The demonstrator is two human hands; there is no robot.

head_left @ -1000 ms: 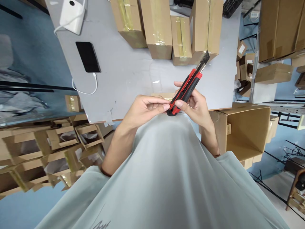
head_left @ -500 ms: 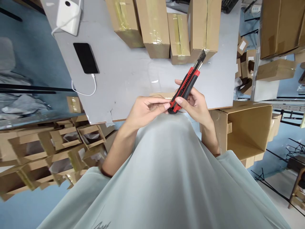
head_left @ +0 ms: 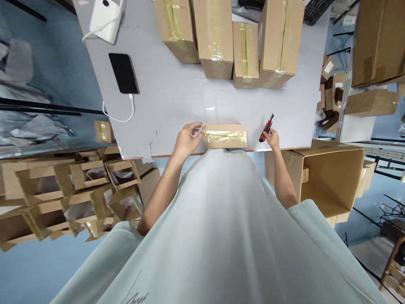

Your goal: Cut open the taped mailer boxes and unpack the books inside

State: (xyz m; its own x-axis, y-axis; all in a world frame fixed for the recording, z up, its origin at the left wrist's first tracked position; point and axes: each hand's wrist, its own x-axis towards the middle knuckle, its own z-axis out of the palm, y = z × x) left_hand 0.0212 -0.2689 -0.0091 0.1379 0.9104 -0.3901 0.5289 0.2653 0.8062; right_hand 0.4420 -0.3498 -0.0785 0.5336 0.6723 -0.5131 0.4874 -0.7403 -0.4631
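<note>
A small taped cardboard box (head_left: 225, 136) lies at the near edge of the grey table (head_left: 171, 97). My left hand (head_left: 187, 139) rests against the box's left end, fingers curled on its corner. My right hand (head_left: 271, 137) is to the right of the box, closed on the handle end of a red and black utility knife (head_left: 266, 127) that lies on or just above the tabletop, blade pointing away from me.
Several taped cardboard boxes (head_left: 218, 38) stand along the table's far side. A black phone (head_left: 123, 73) on a white cable and a white charger (head_left: 106, 19) lie at the far left. An open carton (head_left: 329, 177) sits right of me; opened boxes (head_left: 63, 194) pile on the left.
Both hands held the knife up in front of my chest. Now the right hand has lowered it to the table at the right, and the left hand has moved to the small box.
</note>
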